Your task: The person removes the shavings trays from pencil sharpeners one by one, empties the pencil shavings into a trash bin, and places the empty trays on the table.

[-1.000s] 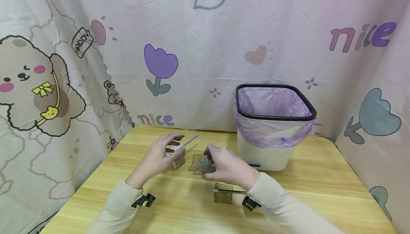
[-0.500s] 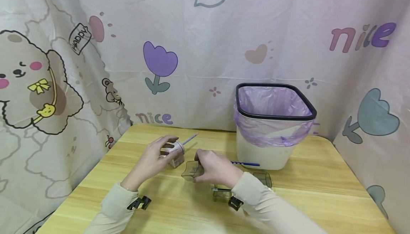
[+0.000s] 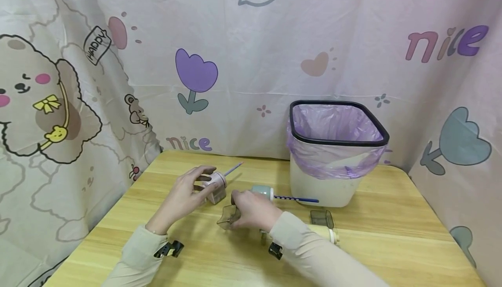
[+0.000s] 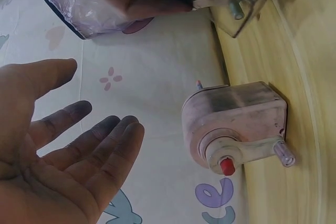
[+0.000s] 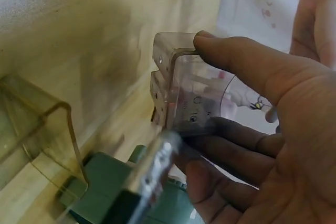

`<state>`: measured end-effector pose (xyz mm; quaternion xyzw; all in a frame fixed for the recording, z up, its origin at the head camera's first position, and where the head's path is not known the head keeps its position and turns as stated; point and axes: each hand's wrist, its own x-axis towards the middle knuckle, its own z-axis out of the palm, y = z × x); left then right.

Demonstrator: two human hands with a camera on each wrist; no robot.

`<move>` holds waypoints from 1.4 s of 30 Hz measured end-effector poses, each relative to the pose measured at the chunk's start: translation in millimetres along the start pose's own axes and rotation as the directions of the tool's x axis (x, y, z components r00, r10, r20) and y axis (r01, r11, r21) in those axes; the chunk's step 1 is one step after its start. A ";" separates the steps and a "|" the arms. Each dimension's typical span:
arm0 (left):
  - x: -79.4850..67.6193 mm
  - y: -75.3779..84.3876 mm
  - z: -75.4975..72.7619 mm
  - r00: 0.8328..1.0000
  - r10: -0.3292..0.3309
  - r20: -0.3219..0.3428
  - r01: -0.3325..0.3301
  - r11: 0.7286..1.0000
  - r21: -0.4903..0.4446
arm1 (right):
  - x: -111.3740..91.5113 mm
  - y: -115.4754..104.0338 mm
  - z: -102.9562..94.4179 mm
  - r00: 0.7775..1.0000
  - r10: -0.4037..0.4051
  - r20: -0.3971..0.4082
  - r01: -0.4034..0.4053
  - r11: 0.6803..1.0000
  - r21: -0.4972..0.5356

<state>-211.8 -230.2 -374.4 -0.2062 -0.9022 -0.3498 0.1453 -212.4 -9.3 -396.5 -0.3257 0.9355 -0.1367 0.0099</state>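
My right hand [image 3: 256,210] pinches a clear shavings box [image 3: 227,217] between thumb and fingers, tilted above the table. In the right wrist view the thumb lies along the upper edge of this box [image 5: 181,80], with fingers below. My left hand [image 3: 178,204] stays beside a pink crank pencil sharpener [image 3: 217,193], from which a pencil [image 3: 234,169] sticks out. The left wrist view shows the left fingers [image 4: 113,156] spread and apart from the sharpener [image 4: 236,124]. Behind my right hand lies a teal sharpener [image 3: 262,190] with a blue pencil [image 3: 300,199] in it.
A yellow sharpener [image 3: 321,231] lies partly behind my right forearm. Near it sits another clear box [image 3: 321,218]; a third, yellowish one [image 5: 68,124] shows in the right wrist view. A bin [image 3: 329,191] with a purple liner stands at the back right.
My right hand has moved left and nearer to me with the clear box, uncovering the teal sharpener. The left hand has barely shifted beside the pink sharpener.
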 end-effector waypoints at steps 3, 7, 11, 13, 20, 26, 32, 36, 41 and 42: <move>-0.8 0.1 0.3 1.000 0.001 0.001 -0.001 1.000 -0.001 | 0.6 -1.8 3.1 1.000 -0.002 0.021 0.002 1.000 -0.013; -1.8 -0.4 0.2 1.000 0.004 0.013 -0.004 1.000 0.002 | 0.9 -4.7 5.6 1.000 0.001 0.031 -0.001 1.000 -0.023; -2.4 -0.7 -0.8 1.000 -0.001 0.018 0.001 1.000 -0.006 | 3.7 -7.7 6.6 0.999 0.006 0.033 -0.006 1.000 -0.021; -2.9 -0.4 -2.0 1.000 -0.008 0.017 0.008 1.000 -0.009 | 6.2 -10.2 7.8 0.999 0.022 0.034 -0.021 1.000 -0.023; -3.9 2.3 -3.3 0.999 -0.018 0.027 0.019 0.999 -0.028 | 10.7 -24.0 18.6 0.997 0.072 0.031 -0.069 0.993 -0.094; -5.0 7.1 -5.6 1.000 -0.017 0.026 0.019 0.998 -0.061 | 11.1 -32.6 25.4 0.994 0.111 -0.024 -0.113 0.985 -0.132; -8.5 7.8 -7.7 0.999 -0.031 0.037 0.034 0.997 -0.064 | 8.9 -37.7 27.3 0.994 0.107 -0.035 -0.110 0.987 -0.116; -10.2 9.6 -7.3 0.999 -0.012 0.030 0.013 1.000 -0.023 | 0.9 -36.1 13.8 0.996 0.073 -0.047 -0.077 0.994 -0.074; -13.1 15.4 -1.4 0.999 0.045 -0.022 -0.041 0.990 0.136 | -29.1 -19.3 -15.9 0.991 0.043 -0.128 -0.033 0.997 0.074; -13.4 17.4 1.2 0.998 0.056 -0.028 -0.051 0.985 0.163 | -39.0 -12.6 -21.8 0.986 0.044 -0.158 -0.027 0.994 0.107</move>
